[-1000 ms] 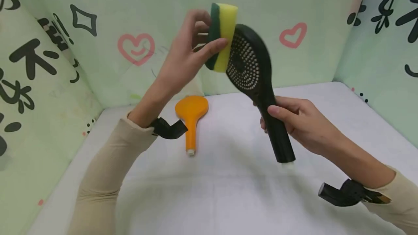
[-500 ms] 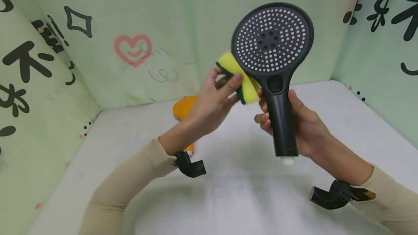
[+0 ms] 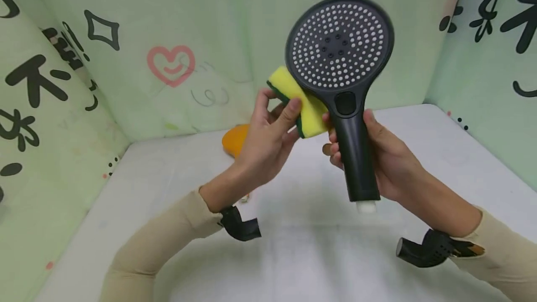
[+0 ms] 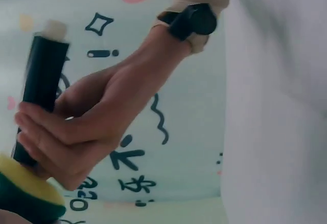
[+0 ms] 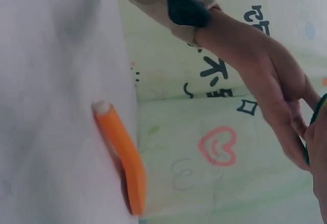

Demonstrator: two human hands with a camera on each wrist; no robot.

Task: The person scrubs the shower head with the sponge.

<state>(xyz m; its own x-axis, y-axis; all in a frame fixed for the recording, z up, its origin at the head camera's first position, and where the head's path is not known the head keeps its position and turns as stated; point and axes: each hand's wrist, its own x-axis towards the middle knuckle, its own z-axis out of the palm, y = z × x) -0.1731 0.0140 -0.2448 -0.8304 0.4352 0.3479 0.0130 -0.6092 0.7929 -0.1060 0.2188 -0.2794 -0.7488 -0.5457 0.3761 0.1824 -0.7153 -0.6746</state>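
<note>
My right hand (image 3: 377, 153) grips the handle of a black shower head (image 3: 340, 45), held upright with its dotted spray face toward me. My left hand (image 3: 268, 139) pinches a yellow and green sponge (image 3: 299, 104) and holds it against the back of the head, just below its left rim. In the left wrist view the right hand (image 4: 76, 132) wraps the black handle (image 4: 43, 75) with the sponge (image 4: 25, 198) at the bottom corner. The right wrist view shows the left hand (image 5: 276, 91) from behind.
An orange shower head (image 3: 235, 140) lies on the white table (image 3: 293, 255) behind my left hand; it is also in the right wrist view as the orange shower head (image 5: 122, 157). Pale green printed cloth walls (image 3: 126, 36) close in the table on three sides.
The black shower head turned from side-on to face me. My left hand came down with the sponge from the top of the head to behind its lower left edge.
</note>
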